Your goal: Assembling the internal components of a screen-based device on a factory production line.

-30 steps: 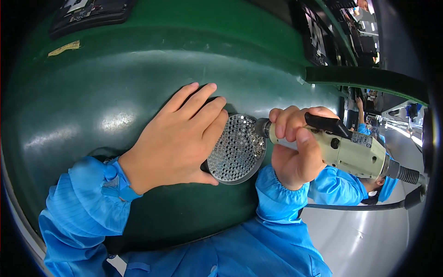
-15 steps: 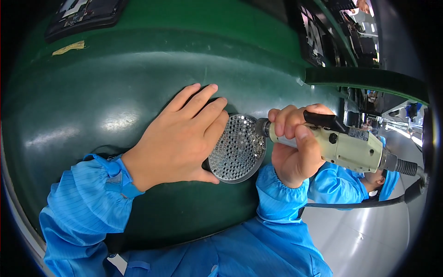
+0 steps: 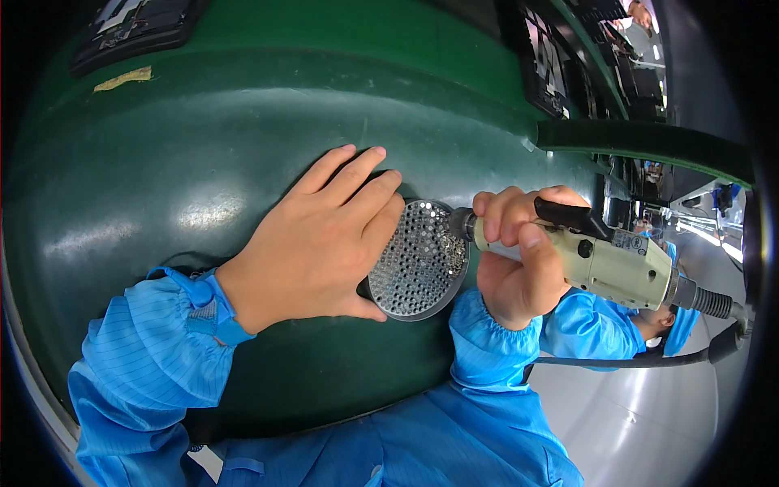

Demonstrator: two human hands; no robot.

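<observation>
A round grey screw tray [image 3: 415,276] with a plate full of small holes lies on the green mat. Small shiny metal pieces, apparently screws, are gathered on its right half. My left hand [image 3: 324,231] rests over the tray's left edge, fingers stretched out, with the index finger and thumb touching the rim. In my closed right hand [image 3: 523,252] is a pale green electric screwdriver [image 3: 613,261] with a black lever on top. It is held almost level, its dark tip pointing left at the tray's right edge. The bit's end is too small to make out.
A green mat [image 3: 162,162] covers the bench. Opened black electronic devices stand at the far left [image 3: 138,32] and far right [image 3: 544,65]. A strip of yellowish tape [image 3: 123,79] sticks to the mat. A cable [image 3: 625,359] trails from the screwdriver. A person in blue [image 3: 596,325] is at the right.
Both hands, the tray and the screwdriver hold nearly the same places. Only a slight shift of the whole view shows.
</observation>
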